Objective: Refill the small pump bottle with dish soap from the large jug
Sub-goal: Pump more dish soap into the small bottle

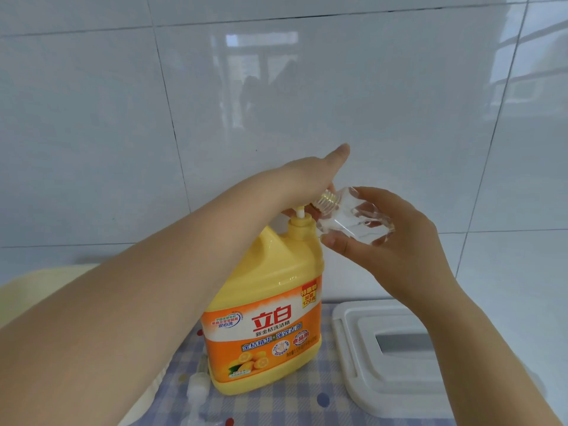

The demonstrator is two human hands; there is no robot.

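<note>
The left hand [310, 182] presses down on the pump head of the yellow jug [270, 305] standing on the checked cloth [307, 407], while the right hand [384, 241] grasps the clear small bottle [353, 216], tilted with its open neck at the pump spout, beside a white lid [384, 364].

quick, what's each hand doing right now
Left hand: rests on the jug's pump, fingers mostly hidden; grip cannot be told.
Right hand: holds the small clear bottle, tilted toward the pump.
</note>
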